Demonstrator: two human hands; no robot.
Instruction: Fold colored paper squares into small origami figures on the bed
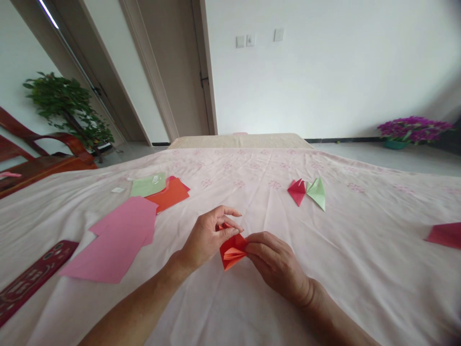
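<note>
Between my two hands is a small folded orange-red paper (232, 253), its layers and creases showing toward me. My left hand (212, 233) pinches its upper edge between thumb and fingers. On the right side, the fingertips of my right hand (275, 262) grip the paper's corner. Beyond my hands, a folded red paper piece (297, 192) lies against a folded light green paper piece (317, 193) on the cloth.
Pink paper sheets (111, 245), orange sheets (173, 194) and a green packet (148, 185) lie at left on the pale pink tablecloth (201, 307). A dark red patterned object (32, 274) is at the left edge. Another red paper (446, 235) lies far right.
</note>
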